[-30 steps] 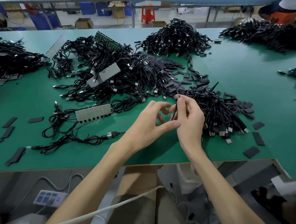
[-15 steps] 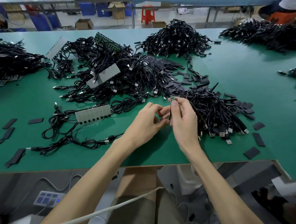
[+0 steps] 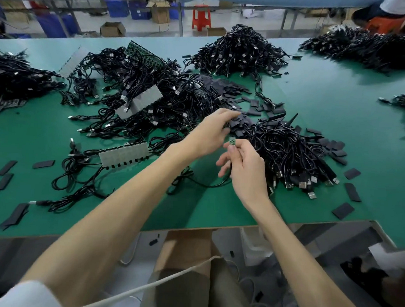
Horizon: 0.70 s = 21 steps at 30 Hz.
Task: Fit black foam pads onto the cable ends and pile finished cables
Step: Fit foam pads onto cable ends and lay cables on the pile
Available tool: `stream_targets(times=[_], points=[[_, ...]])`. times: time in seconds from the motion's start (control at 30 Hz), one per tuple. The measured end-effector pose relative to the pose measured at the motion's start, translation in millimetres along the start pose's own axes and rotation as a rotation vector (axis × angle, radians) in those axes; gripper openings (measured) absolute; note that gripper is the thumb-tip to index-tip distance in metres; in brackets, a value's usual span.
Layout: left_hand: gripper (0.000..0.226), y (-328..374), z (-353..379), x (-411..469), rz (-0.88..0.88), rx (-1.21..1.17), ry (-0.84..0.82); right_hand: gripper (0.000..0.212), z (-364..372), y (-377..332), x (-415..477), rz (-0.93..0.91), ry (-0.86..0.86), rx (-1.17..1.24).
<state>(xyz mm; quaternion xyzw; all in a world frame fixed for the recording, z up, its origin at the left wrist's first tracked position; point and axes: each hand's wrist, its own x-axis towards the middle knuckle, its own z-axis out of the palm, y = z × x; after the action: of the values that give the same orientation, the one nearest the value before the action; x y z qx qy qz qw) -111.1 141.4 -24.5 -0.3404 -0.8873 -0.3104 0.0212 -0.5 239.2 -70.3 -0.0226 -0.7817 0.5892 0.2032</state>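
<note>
The right hand (image 3: 247, 169) is pinching a cable (image 3: 207, 184) just below its bare end, thumb and forefinger closed tight on it. The cable end (image 3: 232, 140), with its small green board, is standing out above that grip, lifted off the bench (image 3: 336, 94). The end's long axis is running near upright, with the tip pointing up and slightly away from the person. The rest of the cable is hanging down behind the palm and looping on the bench toward the left. The left hand (image 3: 210, 132) is reaching over the loose foam pads (image 3: 242, 122) just beyond, fingers bent down among them. Blur is hiding whether that grip is holding a pad yet, so I cannot tell. To do this step well, the left hand is likely needing to lift one single pad and bring it in line with the upright end, not across it. Meanwhile the right grip should be steadying the end and leaving enough board exposed for the pad to seat squarely. The cable pile (image 3: 290, 155) just to the right is looking like the place for the finished piece.
</note>
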Motion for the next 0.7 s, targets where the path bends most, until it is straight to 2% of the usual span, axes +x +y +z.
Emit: stream_targets(times=[0.17, 0.23, 0.4, 0.57, 0.7], points=[[0.058, -8, 25, 30, 0.037, 0.383, -0.167, 0.018, -3, 1, -2, 0.006, 0.09, 0.027], [0.054, -17, 32, 24, 0.03, 0.486, -0.151, 0.018, -2, 1, -2, 0.008, 0.066, 0.031], [0.031, -22, 35, 10, 0.113, 0.591, 0.08, 0.018, -3, 0, 0, 0.017, 0.096, 0.072], [0.025, -25, 36, -15, 0.151, 0.583, 0.142, 0.017, -2, -1, -1, 0.015, 0.079, 0.081], [0.022, -22, 30, -25, 0.142, 0.513, 0.128, 0.017, -3, -1, -1, 0.009, 0.074, 0.086]])
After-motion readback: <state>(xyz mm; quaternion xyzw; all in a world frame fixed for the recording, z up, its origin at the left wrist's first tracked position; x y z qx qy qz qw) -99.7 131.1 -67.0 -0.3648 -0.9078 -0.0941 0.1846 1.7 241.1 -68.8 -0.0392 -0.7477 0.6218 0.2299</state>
